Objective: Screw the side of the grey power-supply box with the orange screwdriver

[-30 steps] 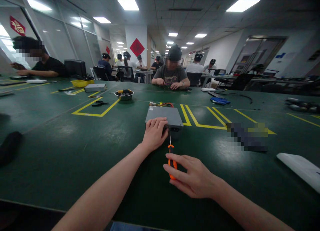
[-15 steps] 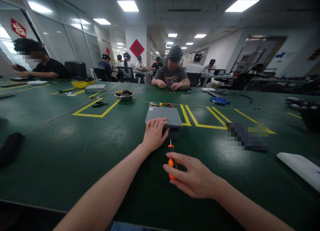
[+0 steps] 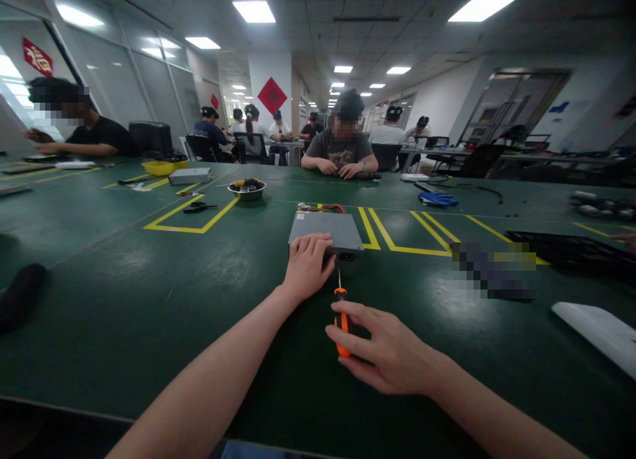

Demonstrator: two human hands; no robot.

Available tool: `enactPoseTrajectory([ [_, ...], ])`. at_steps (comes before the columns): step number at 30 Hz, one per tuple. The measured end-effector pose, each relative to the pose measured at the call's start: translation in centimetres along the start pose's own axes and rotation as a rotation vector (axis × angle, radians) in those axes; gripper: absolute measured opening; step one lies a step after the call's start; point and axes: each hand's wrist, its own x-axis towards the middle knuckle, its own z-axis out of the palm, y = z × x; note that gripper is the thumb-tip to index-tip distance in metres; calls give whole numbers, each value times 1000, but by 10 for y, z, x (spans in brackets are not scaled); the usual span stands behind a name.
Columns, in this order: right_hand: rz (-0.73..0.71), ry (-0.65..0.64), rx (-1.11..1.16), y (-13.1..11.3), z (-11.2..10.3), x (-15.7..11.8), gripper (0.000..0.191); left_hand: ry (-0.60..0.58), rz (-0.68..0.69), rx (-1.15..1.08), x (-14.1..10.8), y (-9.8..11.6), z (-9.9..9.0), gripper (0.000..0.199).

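Note:
A grey metal computer power supply (image 3: 330, 228) lies on the green table in front of me, its bundle of coloured cables (image 3: 320, 208) at the far side. My left hand (image 3: 311, 263) is closed over its near left edge, fingers on the top face. In my right hand (image 3: 375, 343) is an orange and black screwdriver (image 3: 342, 330), its handle pinched between thumb and fingers. The shaft points away from me to the near face of the power supply, beside my left fingertips. Whether the tip sits in a screw I cannot tell.
A metal bowl of tools (image 3: 247, 190) and black pliers (image 3: 199, 207) lie farther left. Blue gloves (image 3: 437, 199) are at the back right. A black panel (image 3: 571, 250) and a white object (image 3: 596, 333) lie on the right. A person (image 3: 342, 141) sits opposite.
The screwdriver handle has turned slightly in my right hand. My left hand stays on the power supply. A black panel has come in at the right, with another person's hand at its edge.

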Motion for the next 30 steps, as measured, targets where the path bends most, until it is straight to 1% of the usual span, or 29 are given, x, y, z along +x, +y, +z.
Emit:
enactPoseTrajectory([
  [6,34,155,-2,7,5,-4,25,-5,0,-6,0,0,-1,21],
  [9,34,159,-18,9,3,-4,24,-1,0,-11,0,0,-1,21],
  [13,25,111,-75,8,-1,-4,30,-6,5,-7,0,0,-1,21],
  [16,29,104,-73,9,-2,-5,32,-4,6,-6,0,0,-2,20],
  [19,12,143,-53,11,-4,-7,32,-5,3,-9,0,1,-2,20],
  [25,-19,279,-11,19,-11,-15,29,-17,-6,1,0,1,-2,20],
  [30,-15,304,-62,24,-13,-21,29,-11,-2,10,0,1,-2,20],
])
